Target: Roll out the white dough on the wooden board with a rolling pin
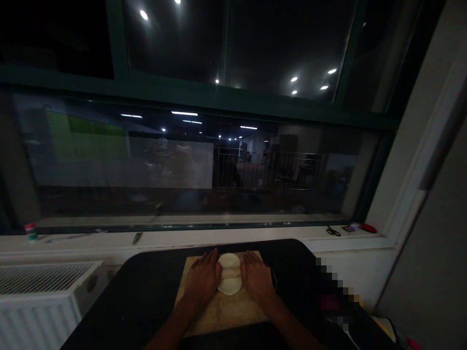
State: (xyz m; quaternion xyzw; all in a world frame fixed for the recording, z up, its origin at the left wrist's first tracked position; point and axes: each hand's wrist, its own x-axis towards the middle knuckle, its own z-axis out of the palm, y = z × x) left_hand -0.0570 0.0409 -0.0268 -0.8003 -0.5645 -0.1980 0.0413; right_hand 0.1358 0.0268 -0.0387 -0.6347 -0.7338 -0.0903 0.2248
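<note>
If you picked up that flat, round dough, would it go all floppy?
Probably floppy: the dough looks like a thin, flat sheet. It likely won't roll away, since it lies flat on the wooden board. Lifting it now might stretch or crease it, because the rolling pin lies across its middle.

The table (146,282) has a flat black top, rounded at both far corners. One board (229,313), pale wood, lies flat on it about mid-width, close to the far edge, with black surface visible on either side. A thin curved edge (276,281) shows beside the board's right side; identity undetermined. Toward the right edge sit a dark red item (328,302), too dim to identify, and, nearer, a thin white strand (352,338).
</note>
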